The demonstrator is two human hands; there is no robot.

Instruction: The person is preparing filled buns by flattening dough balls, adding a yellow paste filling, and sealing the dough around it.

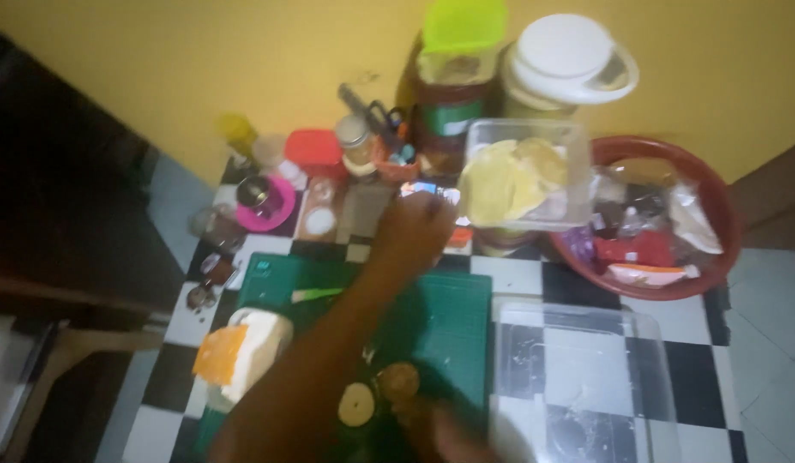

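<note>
My left arm stretches from the lower left across a green cutting mat (449, 321). My left hand (415, 230) is at the mat's far edge, fingers curled over a small shiny bluish object (430, 189); the grip itself is hidden. My right hand (453, 435) is a dark blur at the bottom edge, next to two round slices, one pale (356, 403) and one brown (399, 380), lying on the mat. A white block with an orange piece (241, 350) sits at the mat's left side.
A clear box of yellow flat pieces (517, 176) stands beside a red basin (725, 225) filled with packets. Tall jars (569, 60), a red tub (316, 150), a pink bowl (269, 207) and scissors (382, 116) crowd the yellow wall. A clear lid (586, 377) lies right.
</note>
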